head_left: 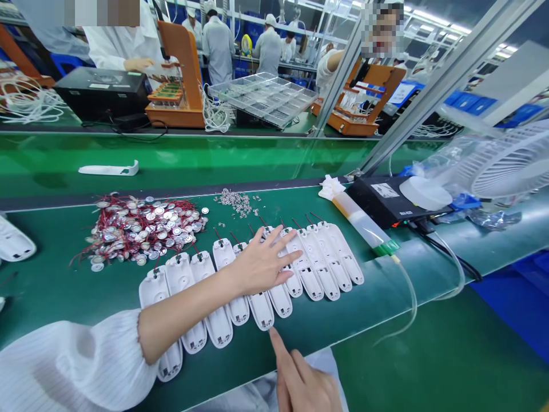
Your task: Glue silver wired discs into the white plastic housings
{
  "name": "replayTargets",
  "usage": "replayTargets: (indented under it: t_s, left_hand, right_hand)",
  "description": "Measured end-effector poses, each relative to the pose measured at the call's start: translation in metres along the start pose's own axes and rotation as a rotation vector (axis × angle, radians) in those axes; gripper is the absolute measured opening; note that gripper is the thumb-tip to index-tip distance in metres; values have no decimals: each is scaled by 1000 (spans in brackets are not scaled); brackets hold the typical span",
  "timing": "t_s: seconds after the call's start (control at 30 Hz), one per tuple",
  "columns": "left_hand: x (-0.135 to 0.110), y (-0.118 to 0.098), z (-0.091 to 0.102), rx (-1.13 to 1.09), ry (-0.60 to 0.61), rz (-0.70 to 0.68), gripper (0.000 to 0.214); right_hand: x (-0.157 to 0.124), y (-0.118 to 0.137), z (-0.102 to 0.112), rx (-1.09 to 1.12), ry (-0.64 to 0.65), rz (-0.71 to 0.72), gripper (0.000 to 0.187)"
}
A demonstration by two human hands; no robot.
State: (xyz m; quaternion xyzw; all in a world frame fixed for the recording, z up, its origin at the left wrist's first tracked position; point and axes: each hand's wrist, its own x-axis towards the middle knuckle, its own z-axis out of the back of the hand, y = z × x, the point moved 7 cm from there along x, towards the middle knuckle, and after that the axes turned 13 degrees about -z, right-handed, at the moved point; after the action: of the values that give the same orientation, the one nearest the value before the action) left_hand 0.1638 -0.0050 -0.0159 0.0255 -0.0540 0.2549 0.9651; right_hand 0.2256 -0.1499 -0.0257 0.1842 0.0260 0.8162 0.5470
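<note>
A slanting row of several long white plastic housings (182,280) lies on the green bench, hollow side up, with short red wires at their far ends. Across the middle of this row my left hand (263,263) is spread flat, fingers apart, hiding parts of the housings beneath. My right hand (306,380) holds nothing that I can see. Its index finger is stretched out, the tip at the near end of one white housing (262,315); the other fingers are bent. Behind the row is a heap of small silvery discs with red wires (146,226).
Small clear pieces (235,202) lie beyond the row. To the right are a glue syringe (364,226) with a tube, a black control box (386,197) and a white fan (506,160). More white housings (15,240) lie left. Co-workers stand behind orange fixtures (182,74).
</note>
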Motion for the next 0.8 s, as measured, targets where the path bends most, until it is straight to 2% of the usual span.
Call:
replayTargets:
  t_s: [0.4,0.5,0.6,0.7,0.8]
  left_hand:
    - [-1,0,0,-16,27,7,45]
    - [2,-1,0,-10,24,6,45]
    - [1,-2,10,-6,0,-3,52]
    - [-21,3,29,16,-41,74,65]
    - [-64,14,37,64,-24,234,69]
  right_hand:
    - [5,4,-4,-107,1,100,43]
    - [5,-1,3,-56,4,110,42]
    - [5,-10,16,70,-16,35,36]
    - [4,-15,24,175,-70,-72,31]
    - [4,-9,23,230,-118,-123,28]
